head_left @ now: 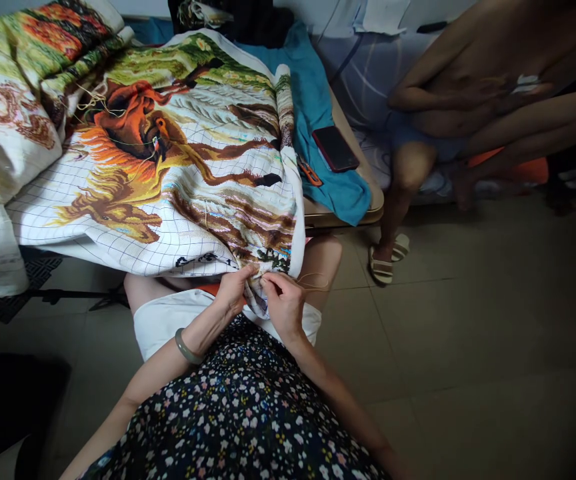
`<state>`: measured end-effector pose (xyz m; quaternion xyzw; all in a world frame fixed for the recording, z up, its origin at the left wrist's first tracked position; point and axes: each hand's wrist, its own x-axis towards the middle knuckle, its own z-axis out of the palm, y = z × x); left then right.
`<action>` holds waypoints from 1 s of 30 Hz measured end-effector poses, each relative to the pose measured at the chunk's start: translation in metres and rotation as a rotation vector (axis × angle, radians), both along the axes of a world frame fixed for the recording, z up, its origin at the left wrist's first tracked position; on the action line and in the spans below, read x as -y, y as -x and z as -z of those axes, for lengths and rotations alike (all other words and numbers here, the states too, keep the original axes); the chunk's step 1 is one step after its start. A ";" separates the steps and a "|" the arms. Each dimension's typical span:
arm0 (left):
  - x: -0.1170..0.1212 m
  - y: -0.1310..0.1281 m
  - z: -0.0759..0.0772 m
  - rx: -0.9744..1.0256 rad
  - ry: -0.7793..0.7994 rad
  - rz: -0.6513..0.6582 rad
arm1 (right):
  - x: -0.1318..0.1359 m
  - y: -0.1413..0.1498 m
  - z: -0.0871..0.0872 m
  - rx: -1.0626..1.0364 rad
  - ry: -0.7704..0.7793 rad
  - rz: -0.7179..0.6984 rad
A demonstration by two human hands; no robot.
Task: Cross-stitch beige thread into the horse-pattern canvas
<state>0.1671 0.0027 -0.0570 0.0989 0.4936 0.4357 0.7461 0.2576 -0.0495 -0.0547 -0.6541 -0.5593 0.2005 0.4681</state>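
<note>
A large cross-stitch cloth (pixel 178 153) with horses in orange and brown lies spread over a table and hangs down onto my lap. My left hand (pixel 233 293) pinches the cloth's near edge from below, fingers closed on the fabric. My right hand (pixel 283 303) is beside it, fingers pinched together at the same edge, holding a thin brown thread (pixel 315 281) that loops out to the right. Any needle is too small to make out. A green bangle (pixel 187 348) sits on my left wrist.
A dark phone (pixel 335 148) and orange-handled scissors (pixel 309 172) lie on a blue cloth (pixel 338 190) at the table's right end. Another person sits at the right on a bed, one sandalled foot (pixel 385 260) on the tiled floor. A black object (pixel 3 400) stands at lower left.
</note>
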 end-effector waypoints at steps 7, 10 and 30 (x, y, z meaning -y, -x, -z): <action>0.000 -0.001 -0.005 0.012 0.001 -0.014 | -0.004 -0.001 -0.004 0.005 0.026 0.011; 0.000 -0.001 -0.006 0.006 0.005 -0.012 | -0.004 -0.002 -0.005 0.007 0.032 -0.012; 0.002 -0.002 -0.008 0.017 -0.028 -0.006 | -0.004 0.002 0.001 -0.088 0.050 0.052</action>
